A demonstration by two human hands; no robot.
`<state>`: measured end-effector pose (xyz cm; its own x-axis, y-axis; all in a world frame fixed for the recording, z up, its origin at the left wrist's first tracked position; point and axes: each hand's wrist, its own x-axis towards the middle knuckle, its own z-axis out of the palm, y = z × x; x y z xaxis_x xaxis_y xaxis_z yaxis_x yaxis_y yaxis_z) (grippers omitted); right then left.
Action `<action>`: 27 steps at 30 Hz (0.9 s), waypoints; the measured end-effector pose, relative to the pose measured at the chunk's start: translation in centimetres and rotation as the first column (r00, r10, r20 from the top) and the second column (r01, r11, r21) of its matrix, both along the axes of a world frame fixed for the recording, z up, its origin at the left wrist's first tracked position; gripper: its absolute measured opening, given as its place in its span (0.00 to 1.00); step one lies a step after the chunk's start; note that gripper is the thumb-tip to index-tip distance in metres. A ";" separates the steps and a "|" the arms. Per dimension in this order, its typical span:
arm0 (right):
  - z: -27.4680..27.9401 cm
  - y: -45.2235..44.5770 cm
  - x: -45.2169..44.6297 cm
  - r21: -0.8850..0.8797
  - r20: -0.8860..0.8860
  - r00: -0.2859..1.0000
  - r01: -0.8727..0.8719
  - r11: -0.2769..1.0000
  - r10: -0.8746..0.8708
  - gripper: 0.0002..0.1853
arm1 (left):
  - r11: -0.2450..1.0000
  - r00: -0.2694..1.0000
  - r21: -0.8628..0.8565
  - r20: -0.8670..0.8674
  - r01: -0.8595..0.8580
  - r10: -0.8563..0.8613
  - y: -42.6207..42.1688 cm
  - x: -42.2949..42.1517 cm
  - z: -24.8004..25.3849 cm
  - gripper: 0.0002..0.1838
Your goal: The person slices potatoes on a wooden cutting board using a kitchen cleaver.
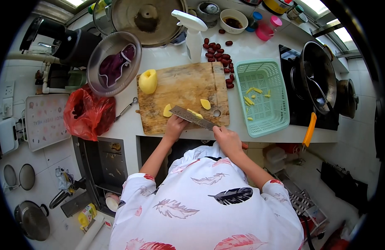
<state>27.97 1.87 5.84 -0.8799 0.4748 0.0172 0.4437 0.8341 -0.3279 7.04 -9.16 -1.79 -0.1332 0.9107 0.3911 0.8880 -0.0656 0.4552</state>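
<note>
My right hand (228, 139) grips the handle of a kitchen knife (192, 118), its broad blade slanting up and left over the near part of the wooden cutting board (175, 85). Curled against the blade's near side, my left hand (176, 127) pins a potato piece that the blade mostly hides. Cut potato strips (195, 113) lie just beyond the blade. One potato slice (167, 110) rests left of the knife tip and another slice (205, 104) farther right. At the board's far left corner sits a whole peeled yellow potato (148, 81).
Right of the board, a mint-green basket (284, 104) holds several yellow strips. Red dates (217, 54) and a white spray bottle (194, 41) stand behind. A wok (317, 75) is on the stove. Left are a red plastic bag (88, 112), a peeler (125, 109) and a bowl with purple cloth (94, 68).
</note>
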 end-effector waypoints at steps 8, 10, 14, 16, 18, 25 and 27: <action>0.0 0.3 0.2 -0.043 -0.002 1.000 0.002 0.999 -0.002 0.05 | 1.000 1.000 0.024 -0.013 0.007 -0.007 0.2 0.0 0.2 0.11; 0.0 0.4 0.2 -0.072 0.016 1.000 0.004 0.997 -0.003 0.05 | 1.000 1.000 0.020 -0.010 0.006 -0.005 0.2 0.0 0.1 0.11; 0.3 0.5 0.1 -0.098 0.015 1.000 0.003 0.995 -0.001 0.05 | 1.000 1.000 0.028 -0.010 0.000 0.000 0.3 0.0 0.2 0.12; 0.0 0.4 0.0 -0.108 0.042 0.999 0.022 0.994 -0.017 0.06 | 0.999 1.000 0.034 -0.004 -0.003 0.003 0.3 0.0 0.2 0.12; -0.4 0.2 -0.3 -0.128 0.035 0.999 0.027 0.991 -0.023 0.06 | 0.999 1.000 0.039 0.004 -0.005 0.005 0.4 0.1 0.2 0.12; -0.8 0.6 -0.6 -0.160 0.076 0.997 0.014 0.987 -0.002 0.05 | 0.999 1.000 0.049 -0.014 -0.006 0.006 0.5 0.2 0.5 0.11; -0.6 0.5 -0.4 -0.160 0.073 0.997 0.012 0.987 0.000 0.05 | 0.999 1.000 0.049 -0.016 -0.003 0.003 0.3 0.1 0.6 0.11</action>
